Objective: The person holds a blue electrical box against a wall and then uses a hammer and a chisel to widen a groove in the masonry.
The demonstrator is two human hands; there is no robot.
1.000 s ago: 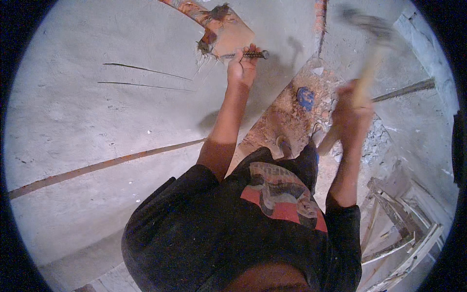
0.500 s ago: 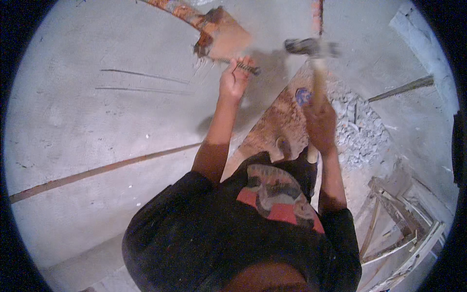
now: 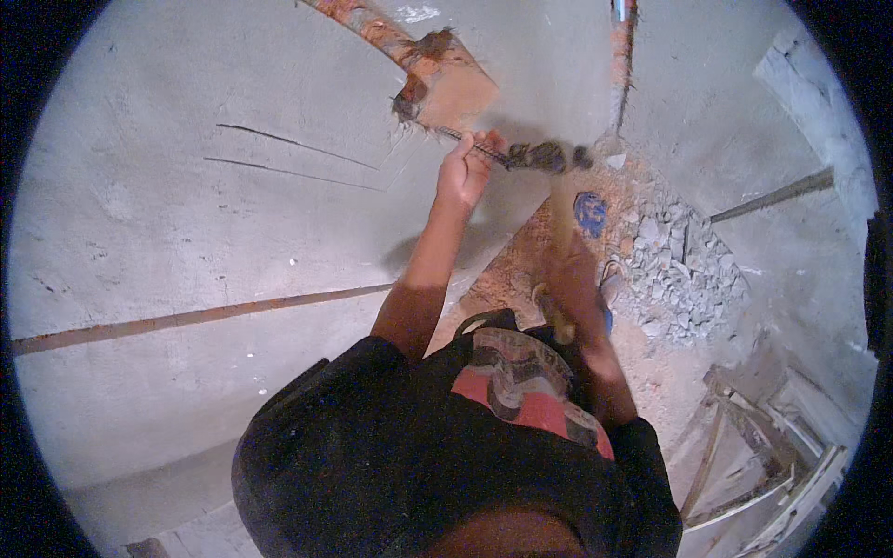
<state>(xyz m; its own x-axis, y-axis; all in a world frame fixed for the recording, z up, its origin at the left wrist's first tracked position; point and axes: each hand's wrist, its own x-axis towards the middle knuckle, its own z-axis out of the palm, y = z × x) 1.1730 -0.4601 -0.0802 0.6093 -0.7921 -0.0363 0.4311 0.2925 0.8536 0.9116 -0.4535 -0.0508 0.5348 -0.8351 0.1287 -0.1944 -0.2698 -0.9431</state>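
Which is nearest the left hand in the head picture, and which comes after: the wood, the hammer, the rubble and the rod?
1. Rod: held in the left hand.
2. Hammer: its head is just right of that hand.
3. Rubble: on the floor, farther right.
4. Wood: lower right, farthest.

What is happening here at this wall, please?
At the grey wall, the person's left hand holds a ribbed metal rod, its far end at the edge of a square reddish recess. The right hand grips a hammer, its blurred head by the rod's near end; whether they touch, I cannot tell. Grey rubble lies on the floor.
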